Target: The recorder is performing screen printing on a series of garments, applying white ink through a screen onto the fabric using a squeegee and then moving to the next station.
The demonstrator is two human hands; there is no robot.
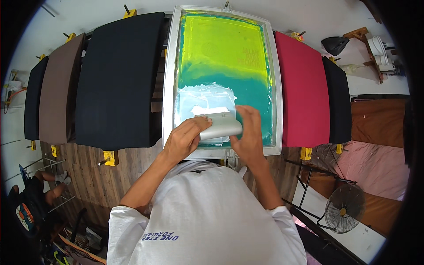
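Observation:
My left hand (pixel 183 139) grips the left end of a silver, wide-bladed tool (pixel 221 126). My right hand (pixel 249 130) has its fingers apart around the tool's right end; whether they touch it is unclear. Under both lies a metal-framed printing screen (pixel 168 88), yellow-green at the far part and teal nearer me. A pale, square-edged patch (pixel 194 97) with thick white paste on it covers its lower left, just beyond the tool.
Padded boards flank the screen: black (pixel 119 79), brown (pixel 57 97), red (pixel 302 88) and more black, on yellow brackets (pixel 110 157). A standing fan (pixel 344 207) is at lower right, a seated person (pixel 31 203) at lower left, stacked white containers (pixel 380 48) at upper right.

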